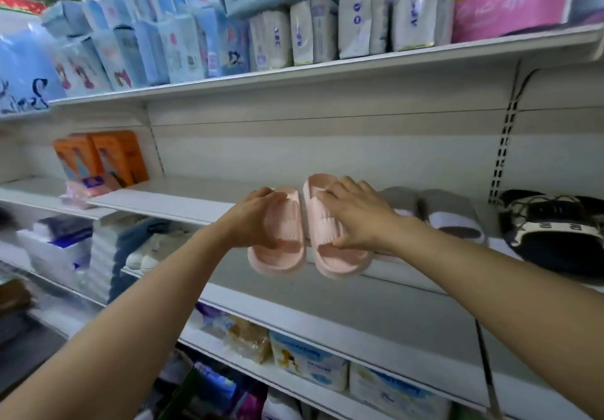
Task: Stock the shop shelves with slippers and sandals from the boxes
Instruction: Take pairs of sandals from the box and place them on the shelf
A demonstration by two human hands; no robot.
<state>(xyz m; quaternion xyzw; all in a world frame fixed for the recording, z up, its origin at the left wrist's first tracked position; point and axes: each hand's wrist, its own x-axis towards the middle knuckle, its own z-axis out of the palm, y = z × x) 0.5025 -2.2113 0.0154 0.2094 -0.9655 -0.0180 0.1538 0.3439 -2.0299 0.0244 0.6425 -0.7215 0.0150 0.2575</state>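
Two pale pink slide slippers lie side by side at the front edge of the middle white shelf [183, 199], heels hanging over the edge toward me. My left hand [253, 218] grips the left pink slipper [281, 257] over its strap. My right hand [354, 215] grips the right pink slipper [340, 259] across its strap, thumb curled at the near side. To the right on the same shelf stands a pair of grey slippers [452, 220], then a dark slipper with a white band [555, 236].
Orange packs [104, 158] stand at the shelf's left end. Blue and white packets [183, 37] fill the shelf above. Lower shelves hold folded cloth, white shoes [147, 253] and wipes packs [310, 362]. A slotted upright [505, 138] divides the bays at right.
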